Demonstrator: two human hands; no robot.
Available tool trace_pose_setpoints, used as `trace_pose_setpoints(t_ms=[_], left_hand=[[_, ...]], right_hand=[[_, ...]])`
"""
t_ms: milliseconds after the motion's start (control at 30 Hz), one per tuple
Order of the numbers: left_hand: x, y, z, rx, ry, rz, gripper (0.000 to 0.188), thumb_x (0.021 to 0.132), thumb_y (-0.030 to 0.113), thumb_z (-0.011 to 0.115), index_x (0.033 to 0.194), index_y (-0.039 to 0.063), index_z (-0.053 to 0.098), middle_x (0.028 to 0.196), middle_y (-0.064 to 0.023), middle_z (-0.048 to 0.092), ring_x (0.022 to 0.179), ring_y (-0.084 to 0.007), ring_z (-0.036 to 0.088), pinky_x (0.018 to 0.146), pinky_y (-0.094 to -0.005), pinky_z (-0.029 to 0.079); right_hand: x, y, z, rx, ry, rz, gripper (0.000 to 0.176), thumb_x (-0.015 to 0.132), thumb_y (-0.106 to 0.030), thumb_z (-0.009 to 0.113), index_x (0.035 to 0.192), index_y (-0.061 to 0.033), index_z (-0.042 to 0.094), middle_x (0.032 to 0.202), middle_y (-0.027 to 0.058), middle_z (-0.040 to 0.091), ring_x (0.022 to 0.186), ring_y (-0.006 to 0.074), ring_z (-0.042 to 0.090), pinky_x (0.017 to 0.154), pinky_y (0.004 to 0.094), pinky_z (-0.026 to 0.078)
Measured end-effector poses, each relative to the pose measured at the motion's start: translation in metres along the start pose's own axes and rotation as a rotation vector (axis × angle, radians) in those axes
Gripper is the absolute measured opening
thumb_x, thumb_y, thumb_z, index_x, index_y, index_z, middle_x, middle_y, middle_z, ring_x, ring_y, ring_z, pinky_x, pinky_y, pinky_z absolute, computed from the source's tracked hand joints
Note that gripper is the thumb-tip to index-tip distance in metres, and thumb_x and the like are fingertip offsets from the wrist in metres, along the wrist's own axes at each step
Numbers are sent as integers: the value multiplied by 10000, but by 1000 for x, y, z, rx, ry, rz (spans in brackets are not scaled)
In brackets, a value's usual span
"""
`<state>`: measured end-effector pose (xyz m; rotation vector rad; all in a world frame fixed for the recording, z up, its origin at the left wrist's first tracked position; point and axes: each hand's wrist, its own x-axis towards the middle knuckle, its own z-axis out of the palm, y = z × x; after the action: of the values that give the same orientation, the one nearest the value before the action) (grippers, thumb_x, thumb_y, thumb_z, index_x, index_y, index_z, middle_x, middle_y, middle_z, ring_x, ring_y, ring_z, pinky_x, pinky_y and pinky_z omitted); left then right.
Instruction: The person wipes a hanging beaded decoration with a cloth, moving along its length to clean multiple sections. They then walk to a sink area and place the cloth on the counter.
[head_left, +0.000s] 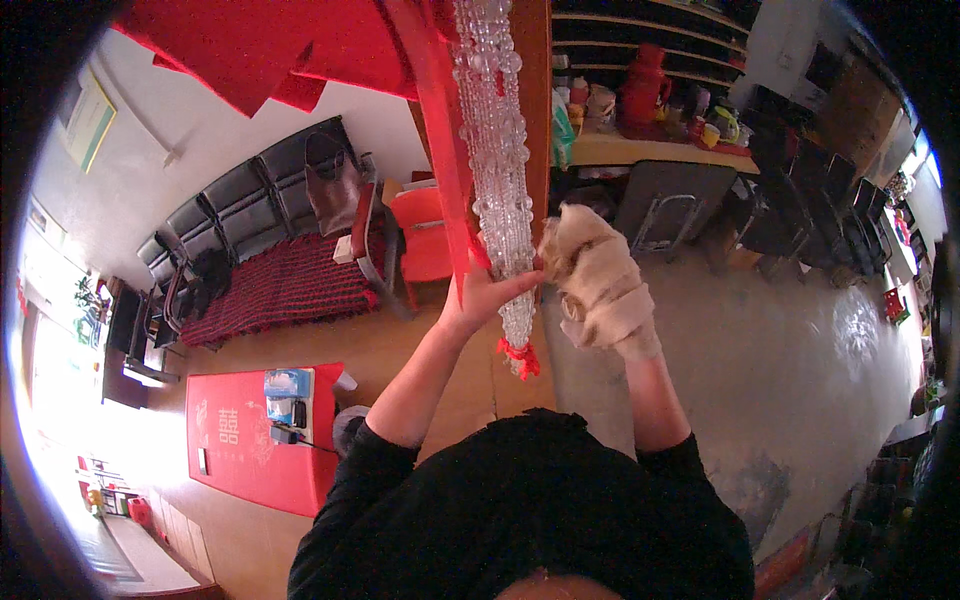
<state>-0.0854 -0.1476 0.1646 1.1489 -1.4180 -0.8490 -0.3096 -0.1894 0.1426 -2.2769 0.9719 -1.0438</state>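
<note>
A long bundle of clear bead strands hangs before me, drawn together near its lower end by a red tie. My left hand grips the bundle above that tie, thumb across the front and fingers mostly hidden behind. Red ribbon-like fabric hangs along the left of the beads and reaches down to this hand. A beige cloth is bunched and wrapped around my right hand, covering its fingers. The cloth is close to the right side of the beads; whether it touches them I cannot tell.
Behind the beads stands a wooden post. To the left are a black sofa, a red chair and a red-covered table bearing boxes. At right, a grey folding chair stands before a counter with a red flask.
</note>
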Motion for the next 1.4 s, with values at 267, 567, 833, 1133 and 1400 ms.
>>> trace_pose_setpoints(t_ms=[267, 567, 833, 1133, 1400], left_hand=[[4, -30, 13, -355, 103, -32, 461, 809, 172, 790, 1198, -4, 616, 1115, -101, 690, 1042, -201, 639, 928, -363, 498], [-4, -11, 4, -12, 44, 109, 553, 794, 182, 812, 1262, -2, 582, 1188, -107, 671, 1103, -190, 621, 969, -365, 484], [-4, -8, 17, -201, 88, 164, 558, 770, 183, 828, 1248, 14, 595, 1144, -78, 684, 1068, -161, 627, 941, -344, 495], [-5, -21, 20, 120, 63, 215, 457, 787, 192, 790, 1183, 23, 635, 1081, -143, 701, 1005, -264, 677, 888, -381, 516], [-5, -15, 10, 255, -7, 236, 544, 775, 131, 808, 1260, 14, 593, 1109, -127, 704, 1009, -215, 681, 893, -365, 520]], right_hand=[[-4, -26, 36, 305, 203, -76, 447, 595, -240, 787, 1001, -105, 654, 1034, 62, 624, 953, 259, 614, 843, 367, 512], [34, -99, 4, 76, 331, -151, 334, 510, -188, 772, 817, -109, 665, 904, 59, 645, 903, 315, 625, 840, 402, 505], [27, -78, 5, -465, 334, -465, 291, 655, -230, 744, 889, -76, 663, 831, 96, 653, 809, 325, 637, 808, 431, 515], [30, -99, 5, 140, 313, -231, 283, 672, -151, 757, 924, -44, 688, 793, 67, 651, 809, 260, 648, 857, 342, 496], [16, -70, 15, 627, 237, -100, 475, 800, -124, 715, 1237, -46, 547, 1100, 57, 610, 971, 205, 624, 890, 328, 511]])
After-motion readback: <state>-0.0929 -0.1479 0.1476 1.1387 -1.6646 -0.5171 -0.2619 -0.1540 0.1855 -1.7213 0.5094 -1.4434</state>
